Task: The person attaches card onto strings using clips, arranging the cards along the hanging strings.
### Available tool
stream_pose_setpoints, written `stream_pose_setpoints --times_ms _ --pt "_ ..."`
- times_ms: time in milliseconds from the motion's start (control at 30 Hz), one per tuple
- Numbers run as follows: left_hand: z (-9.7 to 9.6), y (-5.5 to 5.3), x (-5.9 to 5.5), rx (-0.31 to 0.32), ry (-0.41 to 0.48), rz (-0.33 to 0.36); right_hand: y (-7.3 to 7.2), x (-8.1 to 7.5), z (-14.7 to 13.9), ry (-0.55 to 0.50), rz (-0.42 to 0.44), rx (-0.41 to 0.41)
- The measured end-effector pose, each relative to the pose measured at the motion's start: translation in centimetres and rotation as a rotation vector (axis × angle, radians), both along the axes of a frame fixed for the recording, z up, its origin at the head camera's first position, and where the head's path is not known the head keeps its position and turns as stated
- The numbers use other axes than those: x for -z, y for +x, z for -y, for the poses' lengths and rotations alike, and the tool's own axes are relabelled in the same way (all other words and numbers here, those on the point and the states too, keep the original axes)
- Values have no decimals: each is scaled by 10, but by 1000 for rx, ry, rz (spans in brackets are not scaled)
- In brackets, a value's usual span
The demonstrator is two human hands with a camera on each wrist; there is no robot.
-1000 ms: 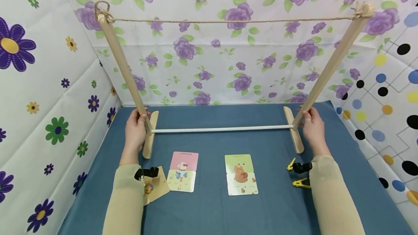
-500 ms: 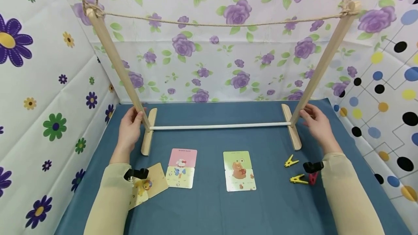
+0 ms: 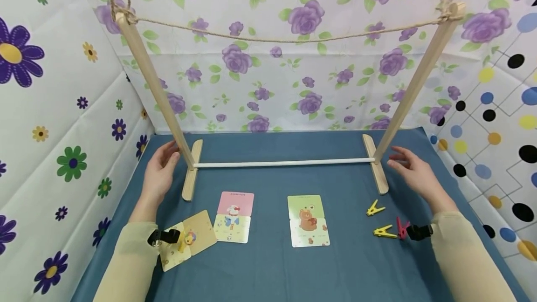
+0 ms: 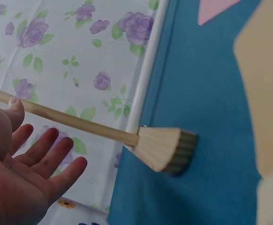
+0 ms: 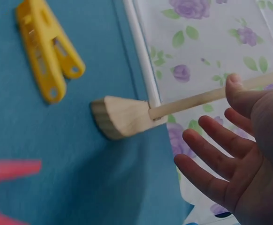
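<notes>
A wooden drying rack stands on the blue cloth, with a left post (image 3: 153, 83), a right post (image 3: 419, 83), flat wooden feet and a white crossbar (image 3: 285, 163). Between the post tops a twine line (image 3: 268, 40) sags slightly. Just outside the left post is my left hand (image 3: 159, 171), fingers spread and holding nothing; the left wrist view shows the palm (image 4: 19, 187) beside the post. My right hand (image 3: 415, 174) is spread likewise beside the right post, its fingers (image 5: 221, 136) loosely extended in the right wrist view.
On the blue cloth (image 3: 268, 274) lie a pink-and-yellow card (image 3: 233, 217), a green-and-white card (image 3: 308, 221) and a tan card (image 3: 189, 239) near my left sleeve. Two yellow clips (image 3: 375, 208) and a red clip (image 3: 402, 228) lie near my right wrist. Patterned sheets (image 3: 268, 92) surround the table.
Both hands have let go of the posts and moved outward. The post tops have shifted a little and the twine sags more. The red clip and more of the tan card now show.
</notes>
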State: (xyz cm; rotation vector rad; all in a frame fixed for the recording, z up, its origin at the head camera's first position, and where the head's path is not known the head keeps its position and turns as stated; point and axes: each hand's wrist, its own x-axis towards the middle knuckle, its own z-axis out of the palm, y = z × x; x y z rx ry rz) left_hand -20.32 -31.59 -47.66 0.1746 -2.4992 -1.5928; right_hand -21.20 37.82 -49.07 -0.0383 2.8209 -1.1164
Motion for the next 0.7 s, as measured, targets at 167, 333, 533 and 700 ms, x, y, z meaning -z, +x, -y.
stream_pose_setpoints --times_ms 167,333,533,700 --pt "6 13 5 10 -55 19 14 3 -7 82 21 -74" --pt "11 24 9 32 -115 43 25 8 -8 139 -11 -155" --pt "16 39 10 104 -173 35 37 13 -6 146 -61 -270" --pt "16 52 12 152 -247 49 47 17 -3 132 -75 -332"
